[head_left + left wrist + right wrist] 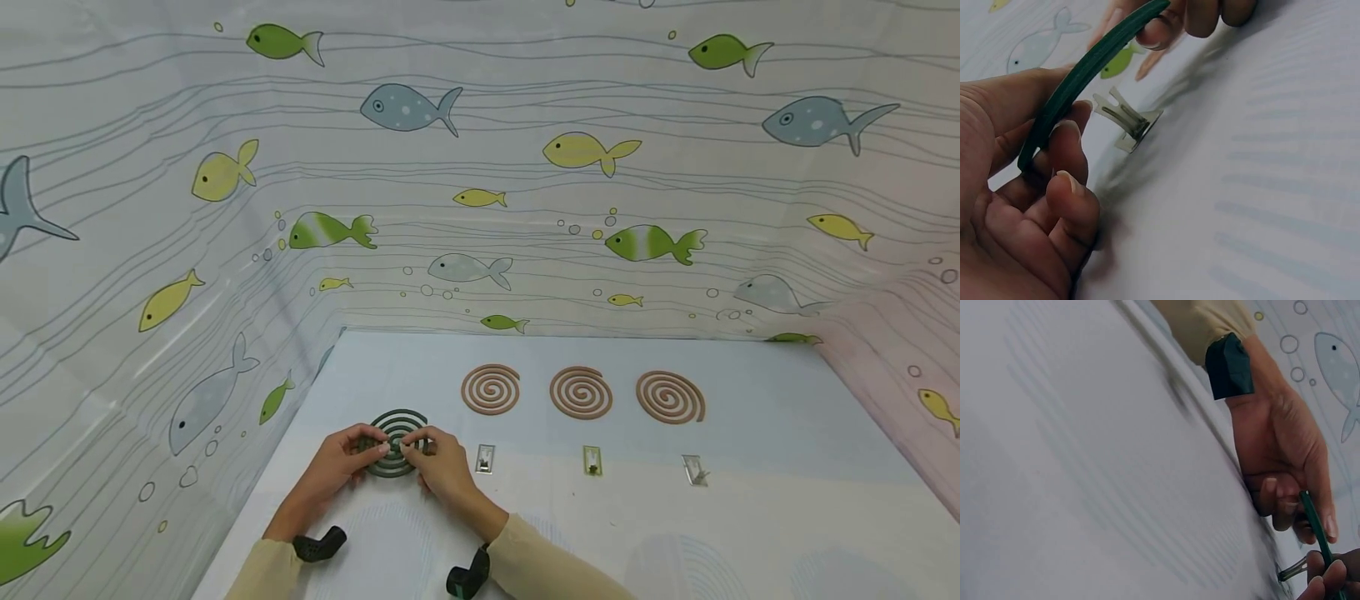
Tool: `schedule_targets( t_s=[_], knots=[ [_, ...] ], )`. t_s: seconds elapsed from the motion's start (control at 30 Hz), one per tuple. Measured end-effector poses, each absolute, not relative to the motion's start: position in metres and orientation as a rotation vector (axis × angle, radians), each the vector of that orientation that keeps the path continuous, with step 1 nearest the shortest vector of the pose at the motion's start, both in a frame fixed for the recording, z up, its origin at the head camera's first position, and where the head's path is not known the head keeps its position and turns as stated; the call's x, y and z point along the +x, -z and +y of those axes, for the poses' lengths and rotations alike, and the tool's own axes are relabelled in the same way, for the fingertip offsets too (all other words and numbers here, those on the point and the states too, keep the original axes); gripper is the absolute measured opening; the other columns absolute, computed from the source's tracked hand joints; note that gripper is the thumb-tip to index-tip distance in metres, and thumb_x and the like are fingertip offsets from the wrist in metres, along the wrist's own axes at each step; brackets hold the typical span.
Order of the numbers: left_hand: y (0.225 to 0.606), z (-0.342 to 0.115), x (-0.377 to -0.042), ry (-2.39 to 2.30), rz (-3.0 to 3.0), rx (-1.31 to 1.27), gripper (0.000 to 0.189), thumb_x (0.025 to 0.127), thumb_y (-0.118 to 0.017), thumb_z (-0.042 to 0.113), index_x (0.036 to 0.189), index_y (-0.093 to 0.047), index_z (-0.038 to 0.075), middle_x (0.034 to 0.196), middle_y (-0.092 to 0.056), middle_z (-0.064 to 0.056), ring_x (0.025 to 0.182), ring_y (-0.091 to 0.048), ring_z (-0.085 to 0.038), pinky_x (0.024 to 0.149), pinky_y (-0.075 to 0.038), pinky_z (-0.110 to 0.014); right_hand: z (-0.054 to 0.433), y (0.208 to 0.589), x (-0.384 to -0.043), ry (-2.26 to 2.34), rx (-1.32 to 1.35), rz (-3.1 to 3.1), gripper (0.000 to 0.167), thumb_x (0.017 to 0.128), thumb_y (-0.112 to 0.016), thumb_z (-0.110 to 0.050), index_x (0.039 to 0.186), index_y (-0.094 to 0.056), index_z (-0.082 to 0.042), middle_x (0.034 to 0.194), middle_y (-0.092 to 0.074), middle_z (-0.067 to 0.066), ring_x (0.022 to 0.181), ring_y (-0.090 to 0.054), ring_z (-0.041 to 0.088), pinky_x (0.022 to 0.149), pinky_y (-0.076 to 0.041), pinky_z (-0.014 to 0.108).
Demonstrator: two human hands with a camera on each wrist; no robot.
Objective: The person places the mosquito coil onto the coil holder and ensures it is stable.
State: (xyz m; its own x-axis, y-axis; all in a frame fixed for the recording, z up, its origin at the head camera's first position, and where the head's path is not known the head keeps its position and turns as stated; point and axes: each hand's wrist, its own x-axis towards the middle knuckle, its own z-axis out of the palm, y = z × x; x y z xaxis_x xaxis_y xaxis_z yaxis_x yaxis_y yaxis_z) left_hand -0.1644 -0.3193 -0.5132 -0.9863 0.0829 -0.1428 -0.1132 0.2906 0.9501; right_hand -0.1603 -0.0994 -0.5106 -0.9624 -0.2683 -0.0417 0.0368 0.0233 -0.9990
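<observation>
Together, left hand [328, 471] and right hand [448, 477] clamp fingers [1069, 149] on the green coil [1075, 81] — metal stand [1137, 129] below

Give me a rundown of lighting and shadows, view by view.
Head view: brightest of the three, fairly even light; left wrist view: dimmer, with soft-edged grey shadows on the table near the green coil and metal stand; right wrist view: also dim, with a dark, diffuse shadow on the table beside the left hand.
</observation>
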Motion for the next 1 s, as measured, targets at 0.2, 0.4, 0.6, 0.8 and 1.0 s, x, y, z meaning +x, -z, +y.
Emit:
schedule_targets(
  t_s=[0.2, 0.4, 0.6, 0.8, 1.0],
  knots=[
    [0.5122, -0.3191, -0.1660, -1.791, 2.385, -0.014, 0.036, 0.090, -0.082, 0.025, 0.116, -0.069, 0.003, 0.093, -0.065, -0.010, 0.062, -0.050, -0.015, 0.052, -0.047, -0.029, -0.0999, 0.5104, -0.1609, 2.047, -0.234, 2.077, 0.013, 0.096, -0.073, -0.016, 0.108, -0.075, -0.010, 0.055, -0.051, -0.003, 0.039, -0.042, 0.007, 0.039, -0.035, 0.022],
    [0.5118, -0.3186, -0.1671, -1.760, 2.381, -0.008, 0.037, 0.090, -0.082, 0.023, 0.118, -0.068, 0.001, 0.099, -0.066, -0.012, 0.067, -0.052, -0.016, 0.055, -0.049, -0.029, -0.0994, 0.5129, -0.1612, 2.037, -0.216, 2.054, 0.012, 0.096, -0.073, -0.015, 0.107, -0.074, -0.011, 0.055, -0.051, -0.001, 0.038, -0.040, 0.007, 0.039, -0.035, 0.021],
    [0.5097, -0.3196, -0.1676, -1.753, 2.392, -0.021, 0.038, 0.091, -0.081, 0.023, 0.118, -0.068, 0.001, 0.100, -0.066, -0.013, 0.068, -0.053, -0.016, 0.055, -0.049, -0.029, -0.1008, 0.5114, -0.1625, 2.038, -0.215, 2.051, 0.012, 0.096, -0.073, -0.014, 0.108, -0.074, -0.011, 0.055, -0.050, -0.002, 0.037, -0.040, 0.008, 0.038, -0.035, 0.022],
    [0.5087, -0.3198, -0.1691, -1.759, 2.366, -0.030, 0.038, 0.091, -0.081, 0.023, 0.118, -0.068, 0.000, 0.102, -0.067, -0.012, 0.070, -0.053, -0.016, 0.055, -0.049, -0.029, -0.1011, 0.5105, -0.1626, 2.036, -0.218, 2.053, 0.013, 0.097, -0.071, -0.012, 0.109, -0.074, -0.009, 0.054, -0.049, -0.002, 0.036, -0.038, 0.007, 0.037, -0.034, 0.021],
    [0.5111, -0.3202, -0.1697, -1.762, 2.359, -0.026, 0.038, 0.092, -0.080, 0.023, 0.119, -0.067, 0.000, 0.101, -0.066, -0.012, 0.068, -0.053, -0.016, 0.054, -0.049, -0.029, -0.1018, 0.5120, -0.1630, 2.033, -0.213, 2.057, 0.013, 0.097, -0.071, -0.012, 0.110, -0.074, -0.010, 0.054, -0.049, -0.001, 0.036, -0.039, 0.007, 0.037, -0.035, 0.022]
  ],
)
